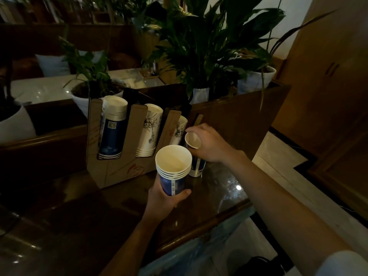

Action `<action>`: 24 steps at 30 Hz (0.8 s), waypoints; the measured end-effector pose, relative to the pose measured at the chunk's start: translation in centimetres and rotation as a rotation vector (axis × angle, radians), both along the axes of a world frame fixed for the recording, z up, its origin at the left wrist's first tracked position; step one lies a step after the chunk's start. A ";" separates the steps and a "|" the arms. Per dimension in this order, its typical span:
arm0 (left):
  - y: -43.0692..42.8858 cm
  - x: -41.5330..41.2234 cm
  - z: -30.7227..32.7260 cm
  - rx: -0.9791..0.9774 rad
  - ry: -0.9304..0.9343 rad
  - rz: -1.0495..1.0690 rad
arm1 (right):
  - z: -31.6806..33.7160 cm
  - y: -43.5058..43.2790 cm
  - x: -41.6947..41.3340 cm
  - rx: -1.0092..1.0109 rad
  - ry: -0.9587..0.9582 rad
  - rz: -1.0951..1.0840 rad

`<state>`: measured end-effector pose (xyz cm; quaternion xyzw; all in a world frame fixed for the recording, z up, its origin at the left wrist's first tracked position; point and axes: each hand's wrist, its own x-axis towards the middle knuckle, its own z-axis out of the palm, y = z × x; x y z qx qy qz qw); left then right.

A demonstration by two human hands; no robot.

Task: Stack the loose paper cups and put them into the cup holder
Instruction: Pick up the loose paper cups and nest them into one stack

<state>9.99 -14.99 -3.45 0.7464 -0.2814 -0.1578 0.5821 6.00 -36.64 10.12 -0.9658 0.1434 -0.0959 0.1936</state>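
My left hand (164, 198) grips a stack of several blue-and-white paper cups (173, 170), mouths up, above the dark table. Just behind it, my right hand (211, 144) closes around a single loose paper cup (192, 140) by its rim; that cup sits on or in another blue-and-white cup (197, 168) standing on the table. The brown cardboard cup holder (115, 170) stands behind, with three slanted slots. Its left slot holds a blue cup stack (112, 128), the middle slot a white patterned stack (149, 130), the right slot another white patterned stack (180, 129).
The glossy dark wooden table (79, 216) ends at a front-right edge over a pale tiled floor (278, 156). Potted plants in white pots (256, 78) stand behind the holder along a wooden ledge. A wooden wall panel rises at the right.
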 end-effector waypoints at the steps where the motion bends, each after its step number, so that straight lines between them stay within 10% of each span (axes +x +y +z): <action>1: 0.0 0.0 0.1 0.004 -0.003 -0.001 | 0.1 0.0 0.0 -0.001 -0.006 -0.006; 24: -0.1 0.4 -0.4 0.040 0.030 -0.010 | 8.9 0.9 -0.7 -0.047 -0.348 -0.125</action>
